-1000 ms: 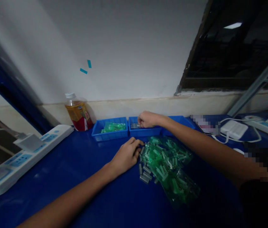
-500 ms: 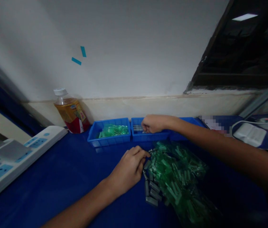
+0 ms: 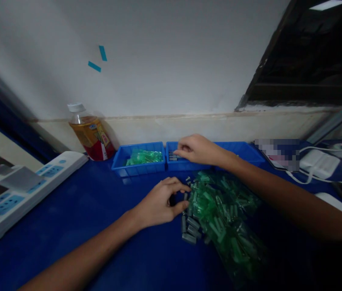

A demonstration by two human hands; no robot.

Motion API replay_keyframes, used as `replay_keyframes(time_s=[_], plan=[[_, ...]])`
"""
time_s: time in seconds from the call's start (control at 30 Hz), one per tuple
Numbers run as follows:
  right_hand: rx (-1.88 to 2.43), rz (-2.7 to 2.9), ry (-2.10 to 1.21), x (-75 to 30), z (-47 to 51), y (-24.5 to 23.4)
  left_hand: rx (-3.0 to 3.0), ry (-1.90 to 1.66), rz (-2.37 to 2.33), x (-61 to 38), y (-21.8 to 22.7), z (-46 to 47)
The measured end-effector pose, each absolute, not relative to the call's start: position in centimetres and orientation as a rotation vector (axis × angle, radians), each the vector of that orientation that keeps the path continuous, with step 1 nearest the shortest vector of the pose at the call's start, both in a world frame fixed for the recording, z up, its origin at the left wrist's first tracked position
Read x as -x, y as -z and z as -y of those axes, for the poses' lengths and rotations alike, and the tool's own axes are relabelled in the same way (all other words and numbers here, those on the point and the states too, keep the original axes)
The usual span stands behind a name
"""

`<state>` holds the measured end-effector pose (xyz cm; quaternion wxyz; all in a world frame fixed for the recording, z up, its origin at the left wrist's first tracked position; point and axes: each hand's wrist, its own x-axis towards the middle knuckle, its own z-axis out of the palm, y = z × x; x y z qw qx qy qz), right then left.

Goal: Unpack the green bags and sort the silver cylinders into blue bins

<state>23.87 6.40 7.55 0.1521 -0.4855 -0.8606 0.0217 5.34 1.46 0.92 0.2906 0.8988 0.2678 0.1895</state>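
A heap of small green plastic bags [image 3: 222,210] lies on the blue table [image 3: 98,210], with several small grey metal pieces [image 3: 189,226] loose at its left edge. My left hand [image 3: 160,202] rests at that edge, thumb and forefinger pinching one grey piece. My right hand [image 3: 196,148] reaches over the middle blue tray [image 3: 185,163], its fingertips on the grey pieces [image 3: 173,155] inside. What the right fingers hold is not clear. The left blue tray [image 3: 137,167] holds green bags.
A bottle of amber drink [image 3: 90,135] stands against the wall at the back left. A long white power strip [image 3: 22,190] lies on the left. White adapters and cables [image 3: 319,163] sit at the right, beyond a third blue tray [image 3: 246,151].
My right hand has lifted slightly and spread its fingers over the middle tray. My left hand's thumb and forefinger have opened into a pinch at the pile. The view shifted a little.
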Motion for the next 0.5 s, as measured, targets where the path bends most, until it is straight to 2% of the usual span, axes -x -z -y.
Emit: replay_keyframes(time_s=[0.1, 0.23, 0.5], plan=[[1.362, 2.346, -0.115, -25.6, -1.2, -6.8, -2.414, -0.444, -0.669, -5.1, -1.0, -1.7], [1.275, 2.292, -0.195, -27.1, 4.2, -4.4, -2.362, -0.593, -0.758, -5.3, 0.0, -2.1], [1.255, 2.203, -0.050, -25.9, 5.4, -2.7, -2.356, -0.777, -0.942, -5.7, -0.1, -1.1]])
